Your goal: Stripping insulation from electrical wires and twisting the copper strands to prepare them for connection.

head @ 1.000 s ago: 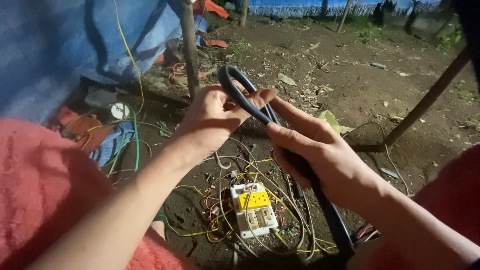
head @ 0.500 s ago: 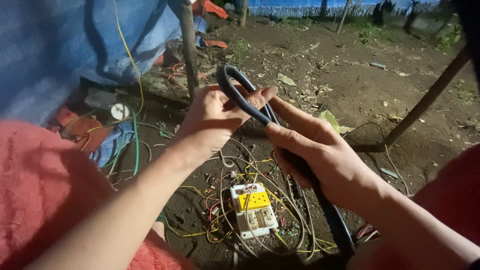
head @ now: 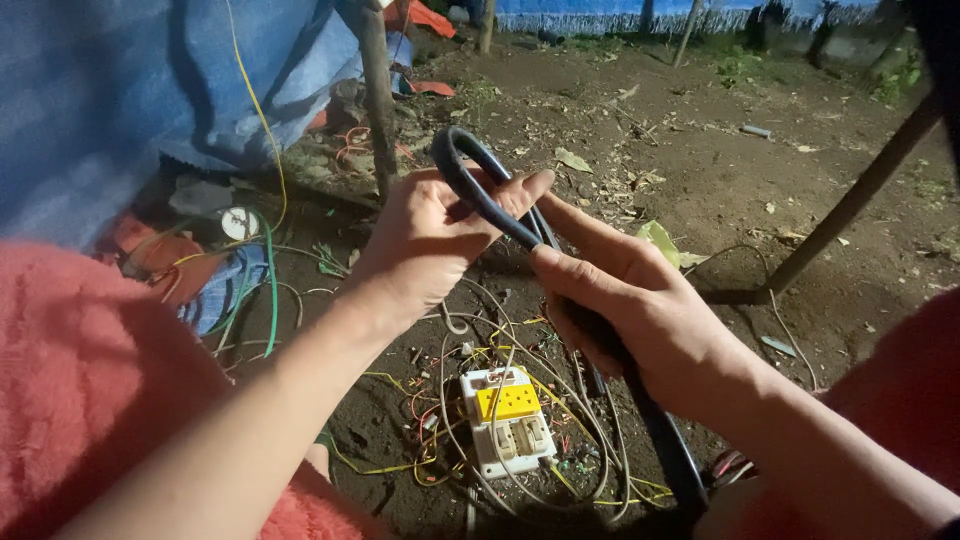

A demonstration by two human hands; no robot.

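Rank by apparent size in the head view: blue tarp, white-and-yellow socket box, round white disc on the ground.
1. Blue tarp, by far the largest.
2. White-and-yellow socket box.
3. Round white disc, smallest, though it lies farther from the camera.

night | lit from the front | dark edges | sharp centre

Outdoor makeshift work spot: dirt ground (head: 700,160), blue tarp (head: 110,90), scattered wire scraps (head: 440,420)

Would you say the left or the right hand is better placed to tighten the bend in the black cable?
Probably the left hand: it pinches the black cable right at the bend, while the right hand grips the doubled run lower down.
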